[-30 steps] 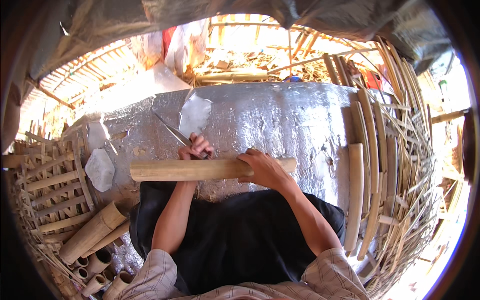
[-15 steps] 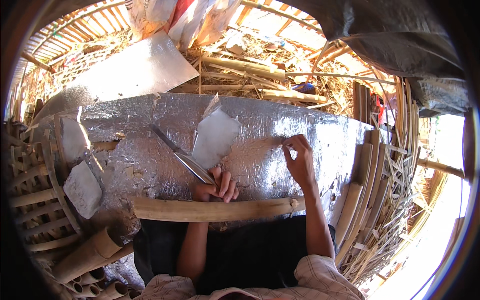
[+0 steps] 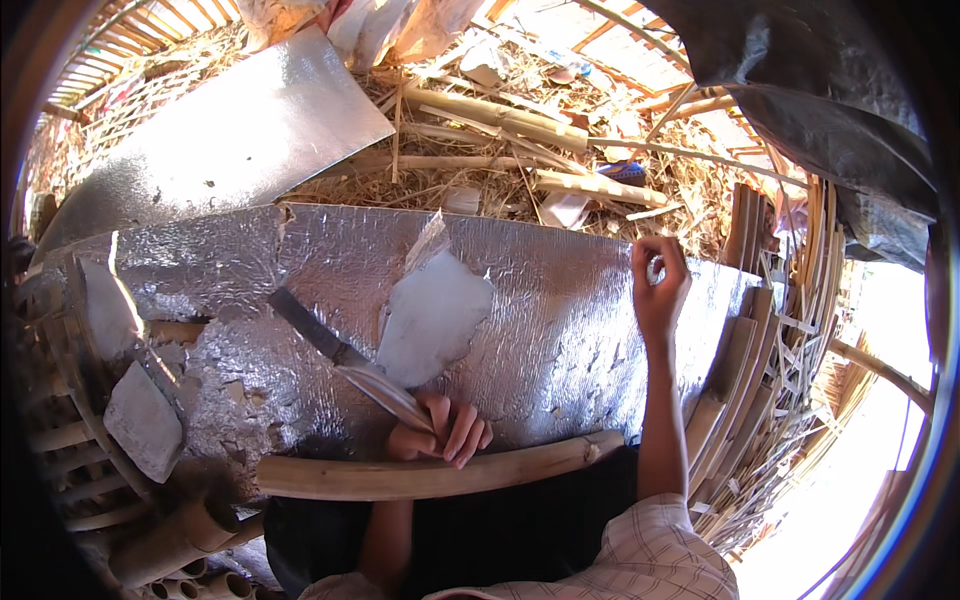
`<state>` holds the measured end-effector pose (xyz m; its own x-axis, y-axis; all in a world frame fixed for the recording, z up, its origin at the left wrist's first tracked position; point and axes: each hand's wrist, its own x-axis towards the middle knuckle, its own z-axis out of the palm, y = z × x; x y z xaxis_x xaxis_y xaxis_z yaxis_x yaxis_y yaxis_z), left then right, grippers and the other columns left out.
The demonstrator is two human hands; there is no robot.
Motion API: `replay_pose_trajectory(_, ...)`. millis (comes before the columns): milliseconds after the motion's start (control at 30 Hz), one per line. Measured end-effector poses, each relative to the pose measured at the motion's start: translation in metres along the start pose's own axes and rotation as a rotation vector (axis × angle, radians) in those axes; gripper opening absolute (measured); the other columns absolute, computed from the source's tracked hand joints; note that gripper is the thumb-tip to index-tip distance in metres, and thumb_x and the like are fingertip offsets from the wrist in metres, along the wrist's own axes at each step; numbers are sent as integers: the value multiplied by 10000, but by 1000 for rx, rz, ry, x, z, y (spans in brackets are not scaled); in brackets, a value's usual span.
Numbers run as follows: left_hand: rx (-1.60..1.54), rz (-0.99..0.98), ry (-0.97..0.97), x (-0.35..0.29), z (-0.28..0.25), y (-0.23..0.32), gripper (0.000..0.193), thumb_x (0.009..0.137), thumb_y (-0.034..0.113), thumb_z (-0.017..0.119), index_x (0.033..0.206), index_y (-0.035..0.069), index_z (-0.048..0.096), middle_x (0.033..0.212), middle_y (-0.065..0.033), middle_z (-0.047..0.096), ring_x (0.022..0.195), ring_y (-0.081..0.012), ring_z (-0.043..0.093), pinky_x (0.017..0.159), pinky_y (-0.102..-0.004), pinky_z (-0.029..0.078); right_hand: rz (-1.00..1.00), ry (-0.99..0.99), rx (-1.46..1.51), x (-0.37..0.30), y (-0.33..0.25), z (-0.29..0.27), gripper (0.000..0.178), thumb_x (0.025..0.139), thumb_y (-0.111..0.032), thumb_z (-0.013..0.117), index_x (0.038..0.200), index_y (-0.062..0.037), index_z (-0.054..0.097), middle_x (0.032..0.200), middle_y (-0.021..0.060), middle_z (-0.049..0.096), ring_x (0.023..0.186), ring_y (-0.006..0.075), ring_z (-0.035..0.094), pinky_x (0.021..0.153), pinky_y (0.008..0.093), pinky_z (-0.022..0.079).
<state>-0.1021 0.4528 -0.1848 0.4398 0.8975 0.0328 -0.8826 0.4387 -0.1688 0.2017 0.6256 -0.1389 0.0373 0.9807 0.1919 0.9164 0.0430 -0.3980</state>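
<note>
Bamboo (image 3: 400, 481): laid across the lap (image 3: 520, 535); seemingly stiff, light, smooth; best grasped mid-length.
Left hand (image 3: 438, 433): fingers wrapped around the knife (image 3: 350, 361).
Right hand (image 3: 660, 290): raised, fingers curled; whether anything is pinched cannot be told.

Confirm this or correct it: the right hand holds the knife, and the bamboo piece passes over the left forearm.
Wrong hand: the head view shows the left hand, not the right hand, holding the knife; the bamboo piece passes over the left forearm.

The left hand (image 3: 440, 432) hides one end of the knife (image 3: 378, 384).
</note>
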Motion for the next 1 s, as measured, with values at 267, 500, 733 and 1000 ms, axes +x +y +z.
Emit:
replay_pose_trajectory(267,81,-110,-65,2,-7,6,193,957,150,632,801,97,532,796,-62,627,706,-186,639,860,-457,380,-69,-818,-255,164,157,188,281,820,-198,754,1048,-56,675,942,149,707,906,291,705,808,423,557)
replay_pose_trajectory(500,105,-194,-181,3,-16,13,167,1005,198,593,888,119,503,814,-23,598,712,-175,622,888,-484,364,-504,-690,-789,124,255,307,628,733,-247,814,1291,-119,554,1232,97,552,1260,336,493,1016,611,405)
replay_pose_trajectory(733,104,-203,-97,-1,-3,10,200,1030,263,559,901,135,476,834,-2,590,734,-151,632,907,-475,360,-228,-754,-621,89,292,360,523,838,-231,681,1329,-144,522,1271,130,527,1270,344,486,1026,712,330)
replay_pose_trajectory(1000,92,-140,-189,-9,-19,0,114,891,88,598,866,135,497,868,17,581,776,-120,635,945,-428,344,-216,-907,-480,56,240,344,721,876,-73,639,1522,-207,347,1344,277,498,1161,460,594,988,550,498)
